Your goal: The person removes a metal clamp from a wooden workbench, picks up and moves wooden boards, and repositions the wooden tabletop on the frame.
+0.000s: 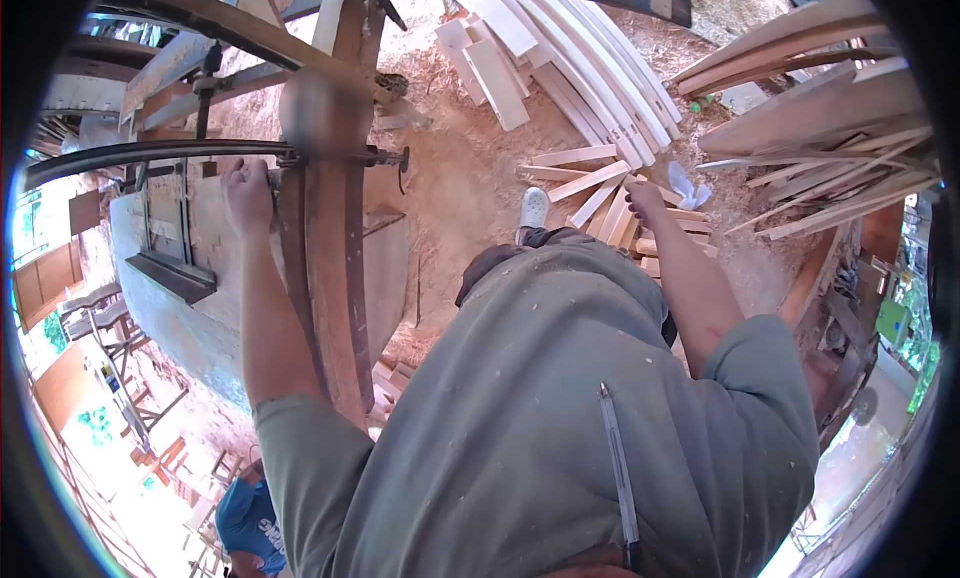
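At the left, my left hand rests beside a wooden beam, just below a dark metal bar clamp; its fingers look curled, but what they hold is too small to name. My right hand reaches down on the right over a pile of short wooden strips. Its fingers are bent close to the end of one pale strip, and any grip is too small to make out. A white shoe shows between the arms.
Long pale boards lie on the sawdust-covered floor ahead. Curved planks and thin strips are stacked at the right. A person in a blue shirt is at the lower left. A white plastic bag lies by the strips.
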